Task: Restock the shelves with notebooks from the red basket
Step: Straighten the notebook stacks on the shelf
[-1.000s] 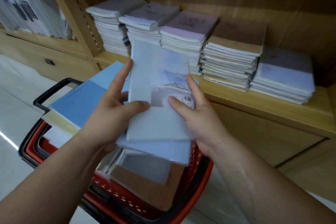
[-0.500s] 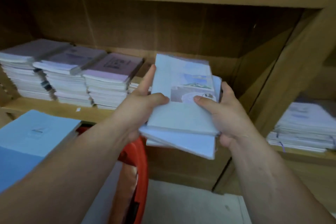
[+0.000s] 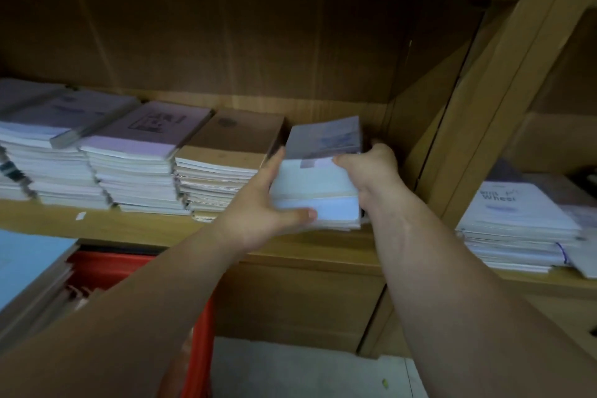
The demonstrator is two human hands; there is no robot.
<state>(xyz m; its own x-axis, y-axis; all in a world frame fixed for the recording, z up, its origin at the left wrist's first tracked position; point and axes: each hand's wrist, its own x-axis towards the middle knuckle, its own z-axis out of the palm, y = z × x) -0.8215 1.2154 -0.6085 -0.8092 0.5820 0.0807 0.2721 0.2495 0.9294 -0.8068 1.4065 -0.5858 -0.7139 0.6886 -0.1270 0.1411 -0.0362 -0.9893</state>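
Head view: both hands grip a bundle of notebooks (image 3: 318,184), the left hand (image 3: 258,207) at its near-left corner and the right hand (image 3: 371,168) curled over its right edge. The bundle sits just right of the brown-covered stack (image 3: 226,155), its long axis pointing into the shelf (image 3: 129,226). The red basket (image 3: 103,265) lies below-left of that stack.

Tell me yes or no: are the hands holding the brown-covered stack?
No, the left hand and right hand hold the pale blue stack just right of the brown-covered stack.

Wooden shelf (image 3: 145,227) under notebook stacks (image 3: 135,171)
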